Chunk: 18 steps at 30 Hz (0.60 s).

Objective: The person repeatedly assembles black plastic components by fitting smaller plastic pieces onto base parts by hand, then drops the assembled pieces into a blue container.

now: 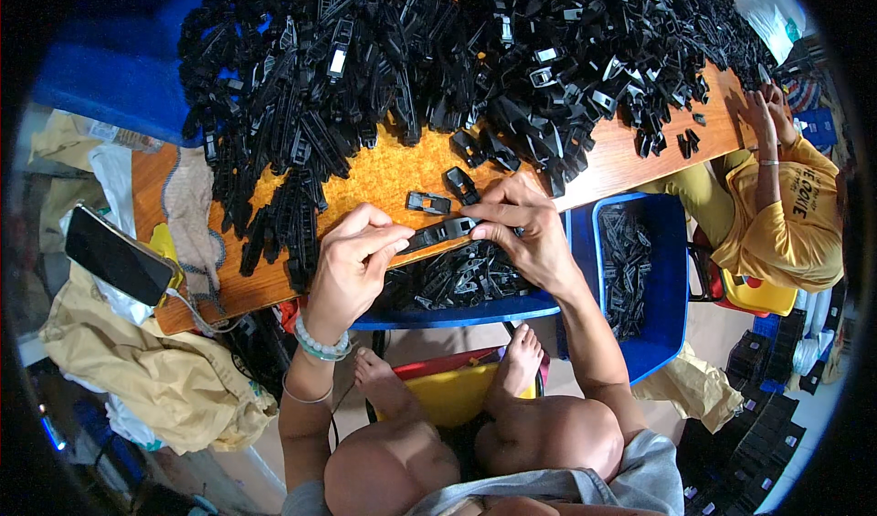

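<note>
Between my two hands, at the wooden table's front edge, is a long, narrow black plastic part (442, 232). My left hand (351, 249) pinches its left end between thumb and fingers. On the other end, the thumb and fingers of my right hand (528, 235) are closed. Just beyond the part, a short black plastic piece (427, 203) lies on the table, with a second black piece (461, 185) beside it. Below my hands, a blue bin (457, 316) holds many similar black parts. Exactly how the part's pieces join is too small to tell.
A large heap of black plastic parts (402, 68) covers the back of the wooden table (388, 164). Another blue bin (665, 352) stands at right, near a person in yellow (790, 215). A phone (117, 255) and a cloth (190, 215) are at left.
</note>
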Motion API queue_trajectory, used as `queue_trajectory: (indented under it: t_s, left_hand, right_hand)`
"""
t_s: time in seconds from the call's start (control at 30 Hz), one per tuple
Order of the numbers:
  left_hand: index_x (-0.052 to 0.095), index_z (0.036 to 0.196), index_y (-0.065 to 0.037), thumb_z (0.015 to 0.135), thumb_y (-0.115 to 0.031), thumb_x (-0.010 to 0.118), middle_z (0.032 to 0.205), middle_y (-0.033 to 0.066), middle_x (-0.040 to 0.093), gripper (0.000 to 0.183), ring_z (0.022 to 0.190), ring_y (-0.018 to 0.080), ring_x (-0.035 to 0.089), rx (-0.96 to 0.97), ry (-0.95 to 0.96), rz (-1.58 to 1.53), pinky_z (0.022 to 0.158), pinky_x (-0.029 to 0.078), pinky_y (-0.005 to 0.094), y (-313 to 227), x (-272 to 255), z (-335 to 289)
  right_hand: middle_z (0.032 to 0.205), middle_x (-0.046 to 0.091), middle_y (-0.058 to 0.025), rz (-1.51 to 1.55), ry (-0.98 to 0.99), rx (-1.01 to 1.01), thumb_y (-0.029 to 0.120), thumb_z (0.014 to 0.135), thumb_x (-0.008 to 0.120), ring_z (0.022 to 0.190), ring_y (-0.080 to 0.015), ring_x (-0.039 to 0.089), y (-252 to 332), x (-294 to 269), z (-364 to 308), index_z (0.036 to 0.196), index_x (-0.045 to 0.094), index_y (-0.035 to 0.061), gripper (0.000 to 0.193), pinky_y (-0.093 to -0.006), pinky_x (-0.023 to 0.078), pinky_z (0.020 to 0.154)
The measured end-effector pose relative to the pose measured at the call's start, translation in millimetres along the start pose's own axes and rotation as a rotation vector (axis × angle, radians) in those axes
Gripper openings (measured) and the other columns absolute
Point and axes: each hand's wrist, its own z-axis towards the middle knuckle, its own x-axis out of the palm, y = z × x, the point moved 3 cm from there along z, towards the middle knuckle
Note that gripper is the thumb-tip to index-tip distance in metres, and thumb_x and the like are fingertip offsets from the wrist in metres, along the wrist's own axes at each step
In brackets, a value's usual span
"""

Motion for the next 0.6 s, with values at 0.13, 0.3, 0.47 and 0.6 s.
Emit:
queue_trajectory:
  t_s: [0.13,0.3,0.47,0.6]
  left_hand:
    - [0.071,0.094,0.005,0.08,0.014,0.062,0.086,0.0119,0.06,0.019,0.077,0.0208,0.067,-0.019,0.016,-0.036,0.069,0.053,0.0286,1.1,0.9,-1.9]
    - [0.071,0.095,0.005,0.08,0.01,0.066,0.086,0.0126,0.059,0.016,0.076,0.0225,0.063,-0.013,0.018,0.003,0.067,0.05,0.0304,1.7,1.1,-6.5]
    - [0.068,0.091,0.003,0.078,0.004,0.073,0.087,0.0122,0.059,0.014,0.074,0.0249,0.061,0.104,-0.316,0.255,0.065,0.049,0.0327,-18.9,-17.0,-36.4]
    - [0.064,0.096,0.0,0.079,-0.004,0.075,0.09,0.0119,0.056,0.021,0.074,0.0281,0.058,-0.018,-0.535,0.707,0.065,0.047,0.0373,-11.7,-36.8,-52.3]
  right_hand:
    - [0.091,0.059,-0.0034,0.005,0.065,-0.126,0.009,0.074,0.077,0.088,-0.0206,0.052,2.9,13.6,9.0,0.097,0.076,0.006,0.023,-0.0332,0.041,0.077]
    - [0.088,0.058,-0.0064,-0.082,-0.024,-0.129,0.008,0.073,0.077,0.086,-0.0256,0.052,7.4,17.4,-2.1,0.094,0.075,0.0049,0.021,-0.0362,0.042,0.077]
    - [0.094,0.062,-0.0076,-0.028,0.219,-0.05,0.019,0.075,0.078,0.09,-0.0233,0.057,10.6,-6.6,-7.5,0.103,0.075,0.0049,0.032,-0.0333,0.045,0.081]
    - [0.099,0.06,-0.0098,-0.28,-0.118,-0.138,0.023,0.075,0.078,0.092,-0.0269,0.055,22.9,7.5,7.3,0.109,0.07,0.0036,0.039,-0.0388,0.045,0.08]
